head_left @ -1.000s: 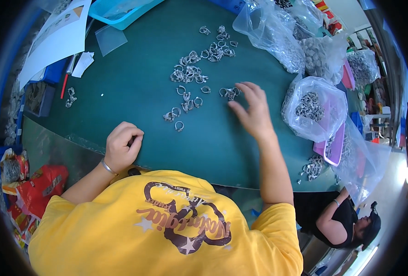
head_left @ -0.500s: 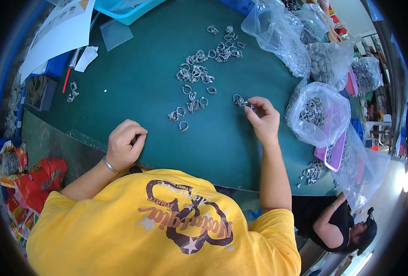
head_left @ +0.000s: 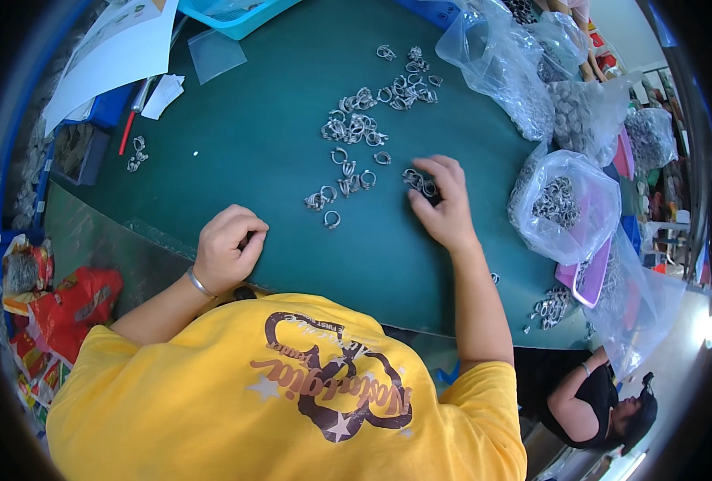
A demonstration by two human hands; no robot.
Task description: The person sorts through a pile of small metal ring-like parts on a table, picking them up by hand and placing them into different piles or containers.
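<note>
On the green tabletop (head_left: 276,160), my right hand (head_left: 446,204) is beside a small cluster of silvery metal rings (head_left: 418,182). Thumb and fingers stand apart on either side of these rings, which lie on the table. My left hand (head_left: 232,247) rests near the table's front edge, its fingers curled closed; whatever they may hold is hidden. Between the hands, a loose pile of rings (head_left: 356,127) spreads toward the far side. A single ring (head_left: 332,219) lies at the pile's near end.
A clear bag of rings (head_left: 556,200) stands at the right over a purple tray (head_left: 592,276), with loose rings (head_left: 550,309) nearby. More filled bags (head_left: 584,108) stand behind. A turquoise basket (head_left: 240,24), papers (head_left: 115,60) and a red-tipped tool (head_left: 127,132) are far left. Another person (head_left: 584,401) is at lower right.
The thumb and fingers of my right hand have spread from a pinch at the ring cluster. My left hand remains curled. The whole view has shifted slightly.
</note>
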